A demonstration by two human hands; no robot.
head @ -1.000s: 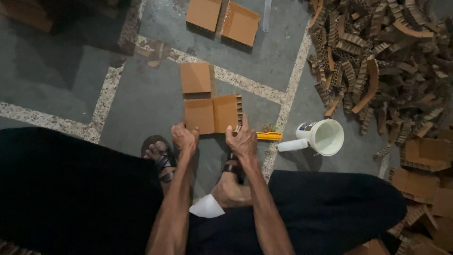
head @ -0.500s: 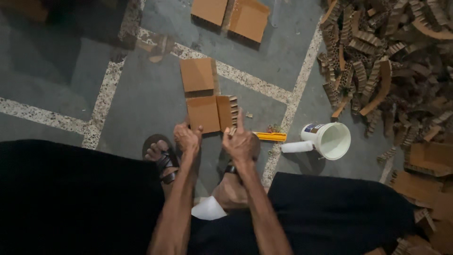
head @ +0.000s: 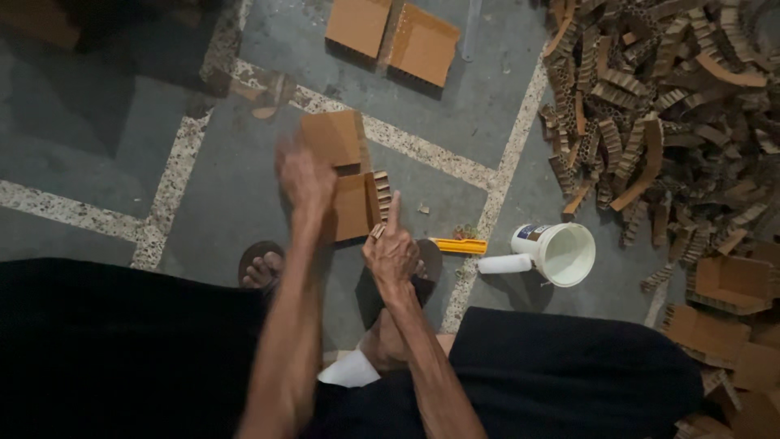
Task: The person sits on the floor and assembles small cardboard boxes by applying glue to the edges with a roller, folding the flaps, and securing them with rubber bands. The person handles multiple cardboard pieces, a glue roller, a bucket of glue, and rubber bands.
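Note:
My left hand point(head: 305, 175) is raised and blurred, fingers apart, over the left edge of two brown cardboard panels on the floor. The far cardboard panel point(head: 331, 136) lies flat; the near cardboard panel point(head: 354, 207) has a short honeycomb cardboard strip point(head: 382, 193) along its right edge. My right hand point(head: 392, 250) hovers just below that strip, fingers curled and the index finger pointing up. Something small and pale shows at its knuckles; I cannot tell what it is.
A yellow utility knife point(head: 459, 245) lies right of my right hand. Beside it stands a white bucket point(head: 569, 254) with a white roller handle point(head: 504, 264). Honeycomb cardboard strips point(head: 666, 106) are heaped at right. Two more cardboard panels point(head: 422, 45) lie far ahead. My sandalled foot point(head: 262, 268) rests below.
My left hand has lifted off the near panel's lower edge and swung up and left. The right hand stays near the strip, index finger still out. The camera has moved closer.

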